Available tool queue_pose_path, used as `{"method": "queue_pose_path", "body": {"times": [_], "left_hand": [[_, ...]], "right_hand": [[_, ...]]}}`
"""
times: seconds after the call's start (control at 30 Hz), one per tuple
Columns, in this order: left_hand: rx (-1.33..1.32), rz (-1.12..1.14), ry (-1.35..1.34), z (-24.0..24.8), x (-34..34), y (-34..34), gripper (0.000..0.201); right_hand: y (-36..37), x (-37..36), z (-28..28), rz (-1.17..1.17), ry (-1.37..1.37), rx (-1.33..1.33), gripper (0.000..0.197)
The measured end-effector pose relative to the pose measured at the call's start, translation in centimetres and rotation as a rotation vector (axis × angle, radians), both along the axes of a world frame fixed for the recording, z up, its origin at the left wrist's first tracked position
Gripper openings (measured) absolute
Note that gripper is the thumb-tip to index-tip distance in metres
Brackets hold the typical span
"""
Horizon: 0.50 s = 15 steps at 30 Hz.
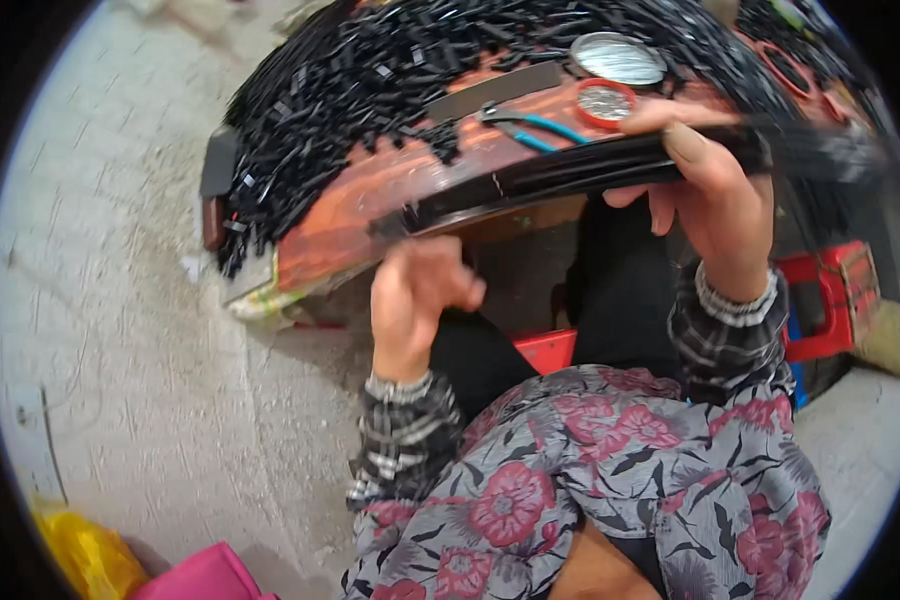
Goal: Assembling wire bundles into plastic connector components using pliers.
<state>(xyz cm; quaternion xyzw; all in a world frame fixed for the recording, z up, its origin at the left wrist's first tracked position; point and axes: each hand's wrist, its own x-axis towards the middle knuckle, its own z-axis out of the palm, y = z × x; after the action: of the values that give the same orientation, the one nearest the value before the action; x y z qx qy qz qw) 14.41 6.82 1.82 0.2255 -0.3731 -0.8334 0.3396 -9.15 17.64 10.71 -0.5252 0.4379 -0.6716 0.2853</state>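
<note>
A long bundle of thin black strips, perhaps cables [560, 172], stretches across the front of the table, its right end blurred. My right hand [715, 185] is closed around it, thumb on top and fingers beneath. Just below the bundle's left end is my left hand [415, 300], smeared by motion. Its thumb stands apart from the bent fingers, and I see nothing held in it. Behind the bundle, pliers with blue handles [538, 130] lie on the reddish table [345, 215].
Many black pieces [370, 80] are heaped along the table's far side. A flat grey blade [495, 92], a red-rimmed round tin [605, 102] and a larger round tin [618, 58] lie near the pliers. A cleaver [216, 180] rests at the left edge. A red stool [830, 295] stands right.
</note>
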Motion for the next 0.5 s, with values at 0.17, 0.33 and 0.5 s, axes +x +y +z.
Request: {"method": "queue_pose_path", "body": {"times": [0.17, 0.33, 0.5], "left_hand": [[-0.249, 0.000, -0.539, 0.2, 1.7, 3.0, 0.028], [-0.495, 0.317, -0.414, 0.5, -1.9, 2.9, 0.023], [-0.581, 0.253, -0.097, 5.0, -5.1, 2.2, 0.052]], "right_hand": [[-1.0, -0.2, 1.0, 0.028, 0.075, 0.394, 0.027], [-3.9, 1.1, -2.7, 0.225, 0.271, 0.644, 0.037], [-4.5, 4.8, -5.1, 0.376, 0.394, 0.645, 0.028]]}}
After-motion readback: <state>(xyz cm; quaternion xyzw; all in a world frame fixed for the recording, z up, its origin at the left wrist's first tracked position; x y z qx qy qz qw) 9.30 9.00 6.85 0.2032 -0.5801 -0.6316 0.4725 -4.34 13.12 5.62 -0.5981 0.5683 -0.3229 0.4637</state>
